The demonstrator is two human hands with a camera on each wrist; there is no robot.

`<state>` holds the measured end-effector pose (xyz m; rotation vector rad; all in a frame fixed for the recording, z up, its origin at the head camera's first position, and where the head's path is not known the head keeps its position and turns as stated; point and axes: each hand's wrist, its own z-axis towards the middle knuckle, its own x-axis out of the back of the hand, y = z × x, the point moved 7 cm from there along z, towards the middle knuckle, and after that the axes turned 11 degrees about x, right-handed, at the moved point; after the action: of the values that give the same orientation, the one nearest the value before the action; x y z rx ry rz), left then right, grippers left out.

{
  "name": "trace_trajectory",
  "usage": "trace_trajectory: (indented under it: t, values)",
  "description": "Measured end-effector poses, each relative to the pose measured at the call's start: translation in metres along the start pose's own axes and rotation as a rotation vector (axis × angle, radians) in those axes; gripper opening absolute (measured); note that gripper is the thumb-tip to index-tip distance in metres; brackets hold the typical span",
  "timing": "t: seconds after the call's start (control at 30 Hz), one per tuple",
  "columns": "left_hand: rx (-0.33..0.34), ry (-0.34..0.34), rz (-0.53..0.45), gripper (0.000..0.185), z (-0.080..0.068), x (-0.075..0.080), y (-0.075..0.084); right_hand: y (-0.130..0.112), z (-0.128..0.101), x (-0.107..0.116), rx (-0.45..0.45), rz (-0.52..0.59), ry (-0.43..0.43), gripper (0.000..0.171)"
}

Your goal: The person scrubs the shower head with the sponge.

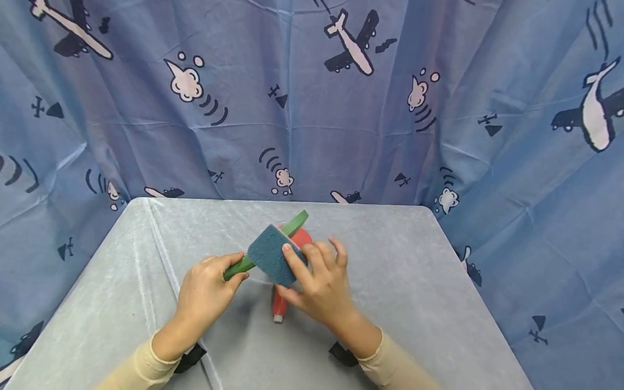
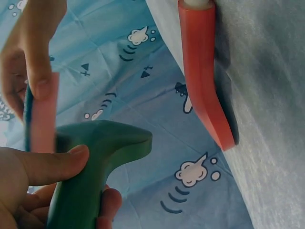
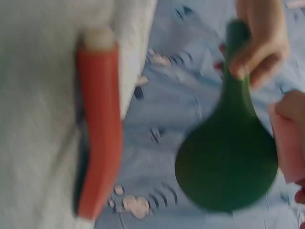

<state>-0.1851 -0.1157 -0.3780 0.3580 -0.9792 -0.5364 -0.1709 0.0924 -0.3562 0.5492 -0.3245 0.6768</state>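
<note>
A red spoon [image 1: 285, 281] lies near the middle of the grey-clothed table [image 1: 414, 260], before a blue aeroplane-print curtain [image 1: 302, 97].

The scene is being lit evenly and softly from above, so only faint shadows are being cast on the table [image 1: 390, 254] beneath the hands. The head view is being rendered sharply, with slight bending at its edges and no glare. The right wrist view is being smeared by blur, while the left wrist view is being kept fairly crisp.
</note>
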Motion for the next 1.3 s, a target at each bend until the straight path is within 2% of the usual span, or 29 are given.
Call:
trace_trajectory:
  t: [0.13,0.2,0.27,0.4,0.47,0.5,0.63,0.7,0.73,0.8,0.87,1.0,1.1,1.2,1.3]
  values:
    - [-0.016,0.023,-0.023,0.045,0.001,0.002,0.000,0.042,-0.009,0.006,-0.266,0.068,0.016,0.068]
    - [-0.022,0.022,-0.043,0.045,0.002,0.003,0.000,0.053,-0.013,0.007,-0.327,0.107,0.039,0.067]
    - [-0.026,0.019,-0.060,0.045,0.002,0.003,0.000,0.049,-0.011,0.008,-0.298,0.144,0.057,0.066]
    - [-0.027,0.022,-0.096,0.043,0.001,0.003,-0.003,0.029,-0.003,0.008,-0.151,0.148,0.062,0.067]
    - [-0.034,0.025,-0.125,0.042,0.001,0.003,-0.005,0.035,-0.004,0.007,-0.175,0.160,0.062,0.067]
    - [-0.038,0.026,-0.147,0.042,0.001,0.002,-0.006,0.044,-0.007,0.007,-0.226,0.171,0.060,0.066]
    - [-0.056,0.004,-0.261,0.041,0.005,0.003,-0.009,0.083,-0.024,0.003,-0.526,0.299,0.058,0.060]
    - [-0.046,-0.030,-0.331,0.040,0.007,0.003,-0.012,0.092,-0.031,0.001,-0.629,0.378,0.058,0.057]
    - [-0.035,-0.050,-0.367,0.040,0.008,0.003,-0.014,0.093,-0.032,0.001,-0.653,0.420,0.069,0.057]
    - [-0.004,-0.092,-0.437,0.039,0.010,0.004,-0.017,0.090,-0.031,0.003,-0.655,0.481,0.103,0.058]
    - [0.034,-0.127,-0.503,0.038,0.012,0.005,-0.020,0.085,-0.025,0.008,-0.604,0.503,0.162,0.060]
    - [0.083,-0.174,-0.594,0.037,0.015,0.009,-0.022,0.083,-0.015,0.018,-0.493,0.454,0.250,0.066]
    - [0.128,-0.230,-0.663,0.034,0.017,0.008,-0.023,0.088,-0.016,0.018,-0.512,0.467,0.253,0.066]
    - [0.193,-0.298,-0.745,0.033,0.018,0.004,-0.026,0.091,-0.021,0.013,-0.552,0.547,0.245,0.066]
    - [0.241,-0.363,-0.819,0.031,0.019,-0.001,-0.029,0.088,-0.023,0.011,-0.535,0.622,0.266,0.069]
